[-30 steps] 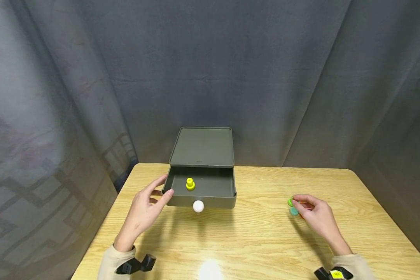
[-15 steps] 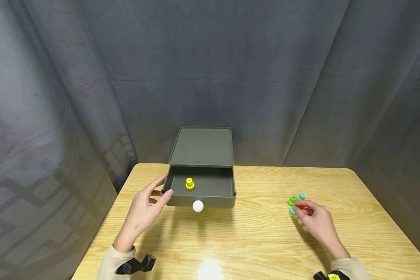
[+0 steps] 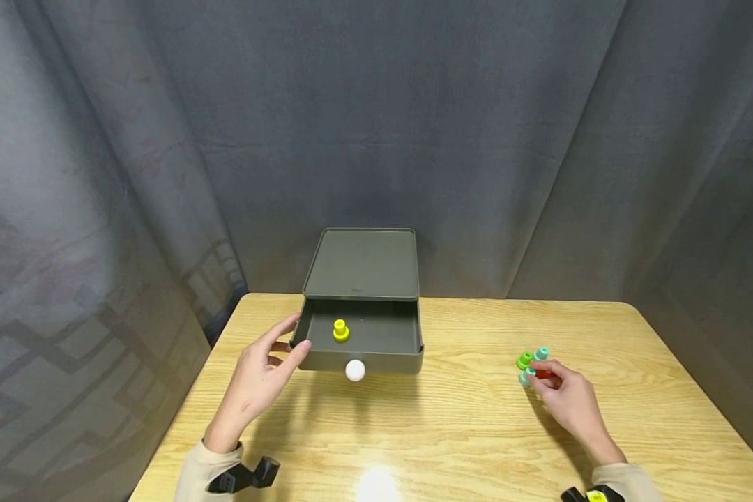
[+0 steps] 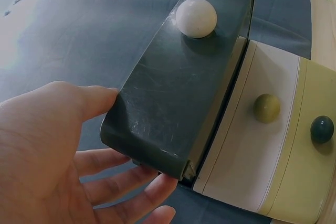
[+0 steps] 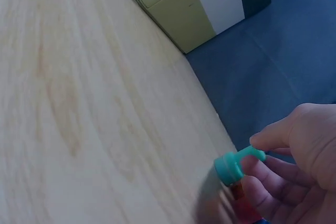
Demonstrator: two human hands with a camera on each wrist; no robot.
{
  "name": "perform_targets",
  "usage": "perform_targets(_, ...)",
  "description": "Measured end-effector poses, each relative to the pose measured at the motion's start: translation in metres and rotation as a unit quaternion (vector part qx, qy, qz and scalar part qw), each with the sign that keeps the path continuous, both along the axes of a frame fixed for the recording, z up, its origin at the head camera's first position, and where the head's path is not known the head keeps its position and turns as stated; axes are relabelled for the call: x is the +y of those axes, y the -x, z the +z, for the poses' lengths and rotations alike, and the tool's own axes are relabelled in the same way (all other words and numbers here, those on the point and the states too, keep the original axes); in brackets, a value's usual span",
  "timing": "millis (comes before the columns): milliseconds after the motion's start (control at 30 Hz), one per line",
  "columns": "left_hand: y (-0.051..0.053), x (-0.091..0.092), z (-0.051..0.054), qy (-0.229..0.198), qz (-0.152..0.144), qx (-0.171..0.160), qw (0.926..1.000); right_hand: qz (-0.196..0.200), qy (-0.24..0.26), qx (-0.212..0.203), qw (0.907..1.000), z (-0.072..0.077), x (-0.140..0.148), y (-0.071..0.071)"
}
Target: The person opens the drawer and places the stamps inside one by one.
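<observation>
My left hand (image 3: pixel 257 383) holds the left front corner of a pulled-out dark grey drawer (image 3: pixel 389 361). In the left wrist view, the thumb lies on the drawer front and the fingers reach round its side. A yellow stepped peg (image 3: pixel 341 332) stands inside the drawer. Over at the right, my right hand (image 3: pixel 567 401) pinches the narrow end of a turquoise stepped peg (image 5: pixel 228 169) between thumb and fingers, low by the tabletop. Beside it are a green peg (image 3: pixel 524 360), a second turquoise peg (image 3: pixel 542 354) and a red piece (image 3: pixel 544 374), partly hidden by the fingers.
The drawer belongs to a small chest (image 3: pixel 360 261) near the table's back edge. A white knob (image 3: pixel 355 370) sticks out from the drawer front. Below it are a white drawer (image 4: pixel 247 145) and a yellow-green drawer (image 4: pixel 299 182). Grey curtains (image 3: pixel 376 139) hang behind the wooden table (image 3: pixel 452 418).
My right hand has shifted from the green peg slightly toward me onto the front turquoise peg, uncovering the green and rear turquoise pegs. The left hand and drawer stay put.
</observation>
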State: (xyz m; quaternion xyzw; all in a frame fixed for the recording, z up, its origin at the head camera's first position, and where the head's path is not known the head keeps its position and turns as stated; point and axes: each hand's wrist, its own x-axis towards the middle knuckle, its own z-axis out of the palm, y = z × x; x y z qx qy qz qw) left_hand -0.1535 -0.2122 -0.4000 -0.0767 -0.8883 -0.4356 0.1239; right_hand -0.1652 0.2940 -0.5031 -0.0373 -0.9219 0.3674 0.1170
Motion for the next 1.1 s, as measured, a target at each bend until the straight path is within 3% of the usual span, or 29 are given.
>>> perform_targets(800, 0.0015, 0.0000, -0.0014, 0.001, -0.002, 0.001, 1.0000, -0.007, -0.012, 0.001, 0.9999, -0.0092, 0.0023, 0.0000)
perform_targets(1100, 0.0012, -0.0007, -0.0018, 0.000, 0.002, -0.005, 1.0000, -0.007, -0.007, 0.021, 0.9997, -0.0087, 0.0015, 0.0008)
